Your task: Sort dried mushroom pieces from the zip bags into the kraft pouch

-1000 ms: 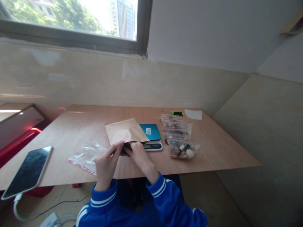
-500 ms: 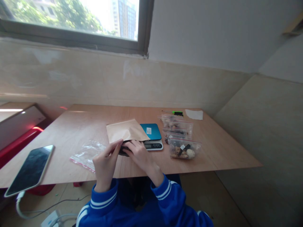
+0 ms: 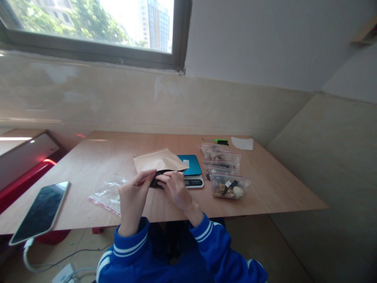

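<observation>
Left hand (image 3: 133, 199), right hand (image 3: 176, 191) pinching dark-lined mouth of kraft paper pouch (image 3: 159, 160). Digital scale (image 3: 193, 181) just right. Filled zip bags (image 3: 228, 186) beyond; empty zip bag (image 3: 107, 195) left.

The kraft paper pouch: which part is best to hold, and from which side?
The kraft paper pouch is probably best held at its dark near edge, from the person's side, like the left hand and right hand now: its right corner lies over the scale.

left hand (image 3: 133, 200) is standing upright, fingers curling rightward; right hand (image 3: 175, 191) is angling flatter just beside it, both pinching together at the fingertips.
</observation>
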Motion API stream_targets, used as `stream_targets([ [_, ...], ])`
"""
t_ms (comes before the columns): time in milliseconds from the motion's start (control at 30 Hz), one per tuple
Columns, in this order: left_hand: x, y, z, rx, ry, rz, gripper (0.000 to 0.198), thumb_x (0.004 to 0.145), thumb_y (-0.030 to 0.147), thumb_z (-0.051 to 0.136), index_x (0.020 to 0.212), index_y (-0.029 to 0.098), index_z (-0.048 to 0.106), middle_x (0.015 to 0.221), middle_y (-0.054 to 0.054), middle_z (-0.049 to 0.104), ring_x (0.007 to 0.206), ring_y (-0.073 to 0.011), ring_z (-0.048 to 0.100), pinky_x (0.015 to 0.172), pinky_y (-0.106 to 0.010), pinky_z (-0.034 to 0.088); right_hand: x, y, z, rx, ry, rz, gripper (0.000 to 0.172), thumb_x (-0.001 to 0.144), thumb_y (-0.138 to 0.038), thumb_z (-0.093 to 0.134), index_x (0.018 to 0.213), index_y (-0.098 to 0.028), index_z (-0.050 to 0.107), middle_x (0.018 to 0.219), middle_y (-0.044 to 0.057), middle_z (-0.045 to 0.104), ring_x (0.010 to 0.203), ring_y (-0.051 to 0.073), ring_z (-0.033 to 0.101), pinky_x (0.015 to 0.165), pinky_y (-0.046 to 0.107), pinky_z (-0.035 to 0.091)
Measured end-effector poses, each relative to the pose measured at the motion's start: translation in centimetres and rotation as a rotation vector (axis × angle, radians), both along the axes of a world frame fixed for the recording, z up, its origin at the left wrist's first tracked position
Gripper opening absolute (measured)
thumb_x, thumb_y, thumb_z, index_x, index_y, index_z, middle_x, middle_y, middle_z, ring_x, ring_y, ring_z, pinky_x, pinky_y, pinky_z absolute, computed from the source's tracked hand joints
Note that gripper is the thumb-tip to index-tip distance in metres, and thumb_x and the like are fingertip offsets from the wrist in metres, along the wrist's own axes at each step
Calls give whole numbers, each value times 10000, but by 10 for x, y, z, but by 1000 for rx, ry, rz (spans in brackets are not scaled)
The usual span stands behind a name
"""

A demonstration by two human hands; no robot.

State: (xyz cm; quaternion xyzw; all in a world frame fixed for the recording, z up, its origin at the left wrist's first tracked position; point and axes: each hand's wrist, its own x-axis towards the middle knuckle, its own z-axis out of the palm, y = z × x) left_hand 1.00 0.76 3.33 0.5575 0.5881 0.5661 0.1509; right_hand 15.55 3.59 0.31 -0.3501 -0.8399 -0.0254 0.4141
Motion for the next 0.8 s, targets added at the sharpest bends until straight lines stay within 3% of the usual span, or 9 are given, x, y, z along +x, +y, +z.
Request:
stream_targets([
  [233, -2, 11, 11, -20, 4, 1, 134, 782, 329, 655, 862, 294, 757, 804, 47, 764, 751, -168, 726, 695, -224, 566, -1, 5, 13, 49, 271, 67, 170, 974, -237, 472, 1101, -227, 585, 992, 42, 679, 961, 176, 597, 882, 344, 397],
  [400, -3, 15, 16, -16, -24, 25, 139, 774, 346, 666, 856, 284, 759, 790, 38, 763, 762, -180, 727, 715, -242, 568, 1, 7, 22, -120, 512, 68, 130, 950, -259, 505, 1015, -237, 615, 978, 31, 688, 954, 175, 619, 885, 343, 445],
  [600, -5, 17, 15, -9, -4, 142, 149, 772, 377, 679, 858, 287, 760, 807, 24, 765, 813, -202, 724, 751, -285, 553, 17, 14, 37, -306, 975, 32, 176, 894, -356, 561, 981, -207, 597, 972, 51, 674, 922, 178, 642, 835, 315, 515],
  [700, -7, 17, 13, 10, -39, 176, 162, 781, 380, 673, 873, 278, 758, 813, 16, 764, 816, -200, 721, 785, -298, 548, 37, 36, 28, -323, 1051, -72, 249, 874, -399, 577, 1001, -185, 599, 1013, 71, 678, 958, 188, 641, 874, 332, 510],
  [800, -10, 14, 10, 50, -78, 223, 183, 782, 388, 675, 892, 265, 755, 829, 3, 763, 818, -198, 718, 808, -307, 546, 58, 67, 3, -413, 991, -167, 340, 861, -444, 564, 1044, -159, 600, 1070, 105, 674, 1008, 212, 633, 910, 368, 499],
])
